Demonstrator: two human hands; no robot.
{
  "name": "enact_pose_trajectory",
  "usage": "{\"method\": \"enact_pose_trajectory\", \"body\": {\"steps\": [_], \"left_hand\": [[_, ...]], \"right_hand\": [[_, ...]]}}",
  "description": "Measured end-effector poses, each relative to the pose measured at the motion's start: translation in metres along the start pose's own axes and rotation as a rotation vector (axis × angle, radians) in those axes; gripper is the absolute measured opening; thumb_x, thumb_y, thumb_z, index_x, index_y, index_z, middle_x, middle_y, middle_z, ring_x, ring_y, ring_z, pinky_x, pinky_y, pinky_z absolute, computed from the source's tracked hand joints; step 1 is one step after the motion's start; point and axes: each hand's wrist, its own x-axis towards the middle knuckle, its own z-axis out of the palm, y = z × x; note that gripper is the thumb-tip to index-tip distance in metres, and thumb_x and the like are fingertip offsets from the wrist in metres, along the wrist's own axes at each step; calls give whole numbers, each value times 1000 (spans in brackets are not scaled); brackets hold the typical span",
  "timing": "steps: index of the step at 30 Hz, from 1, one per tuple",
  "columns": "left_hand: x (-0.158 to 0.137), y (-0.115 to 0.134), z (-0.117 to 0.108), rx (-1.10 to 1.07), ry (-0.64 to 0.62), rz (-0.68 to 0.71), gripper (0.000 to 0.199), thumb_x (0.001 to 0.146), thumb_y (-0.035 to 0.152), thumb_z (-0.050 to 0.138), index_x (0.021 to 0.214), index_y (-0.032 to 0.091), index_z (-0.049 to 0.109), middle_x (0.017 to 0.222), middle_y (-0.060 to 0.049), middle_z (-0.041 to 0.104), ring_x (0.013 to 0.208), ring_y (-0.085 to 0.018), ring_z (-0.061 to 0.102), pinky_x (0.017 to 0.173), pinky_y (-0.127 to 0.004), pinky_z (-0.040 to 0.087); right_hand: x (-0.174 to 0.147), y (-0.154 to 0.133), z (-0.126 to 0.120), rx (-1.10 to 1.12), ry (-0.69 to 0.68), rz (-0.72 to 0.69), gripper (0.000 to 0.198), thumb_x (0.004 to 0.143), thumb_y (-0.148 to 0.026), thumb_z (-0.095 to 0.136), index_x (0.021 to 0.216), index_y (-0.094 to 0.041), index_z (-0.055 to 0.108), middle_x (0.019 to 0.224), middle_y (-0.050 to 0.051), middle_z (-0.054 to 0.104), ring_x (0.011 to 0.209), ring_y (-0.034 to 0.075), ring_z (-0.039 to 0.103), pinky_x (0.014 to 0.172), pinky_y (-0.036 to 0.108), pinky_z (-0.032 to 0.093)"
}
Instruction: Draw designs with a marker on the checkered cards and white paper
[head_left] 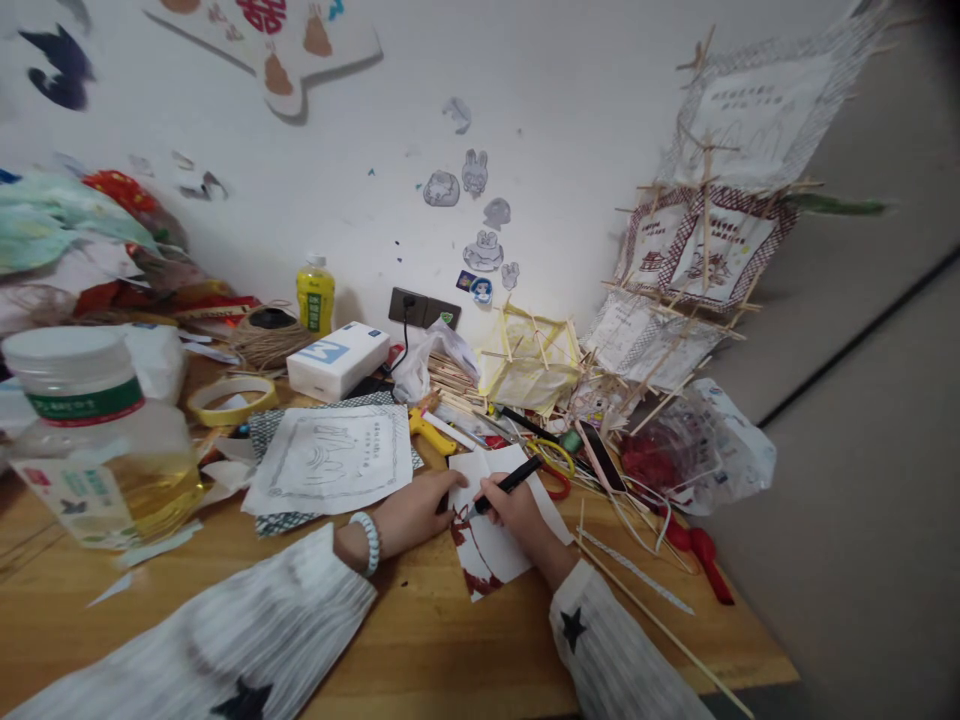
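Note:
A sheet of white paper [510, 545] with dark red marks along its left and lower edges lies on the wooden table. My right hand [517, 510] grips a black marker pen [514, 474], its tip down at the red-marked left part of the sheet. At the sheet's left edge rests my left hand [422, 507], fingers stretched out and touching the paper; the undersides of the fingers are hidden. Left of it lies a white sheet with a line drawing [330, 460], on top of a patterned grey sheet [271, 523].
Behind the hands are a yellow glue gun [431, 432], scissors [553, 458], a phone [600, 455] and thin wooden sticks [454, 380]. A large jar [82, 430], a tape roll [232, 400] and a tissue box [339, 360] stand left. A stick-and-paper lantern structure [709, 250] rises at right.

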Motion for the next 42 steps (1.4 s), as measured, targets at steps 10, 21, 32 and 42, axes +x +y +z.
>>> {"method": "enact_pose_trajectory", "body": {"steps": [10, 21, 32, 42], "left_hand": [[0, -4, 2, 8, 6, 16, 39, 74, 14, 53, 113, 15, 55, 104, -10, 66, 94, -22, 61, 81, -29, 47], [0, -2, 0, 10, -2, 18, 39, 73, 13, 53, 112, 16, 55, 102, -9, 66, 91, -21, 62, 79, -29, 47], [1, -4, 3, 4, 5, 34, 38, 74, 14, 54, 112, 16, 56, 102, -10, 65, 93, -23, 61, 80, -30, 46], [1, -4, 2, 7, -3, 35, 37, 74, 13, 52, 110, 17, 56, 99, -8, 66, 90, -22, 61, 78, -29, 46]], "right_hand": [[0, 3, -2, 4, -16, -30, 22, 76, -28, 50, 60, -16, 58, 41, -6, 45, 40, 9, 40, 41, 20, 29], [2, 8, -1, 22, -29, -35, 23, 75, -31, 50, 59, -16, 58, 40, -6, 44, 39, 9, 40, 40, 20, 28], [0, 6, -2, 18, -39, -50, 24, 75, -30, 49, 58, -16, 58, 41, -6, 44, 40, 8, 40, 40, 20, 28], [-1, 6, -1, 40, -38, -47, 21, 75, -28, 49, 60, -16, 58, 41, -6, 44, 39, 8, 39, 41, 20, 30]]}}
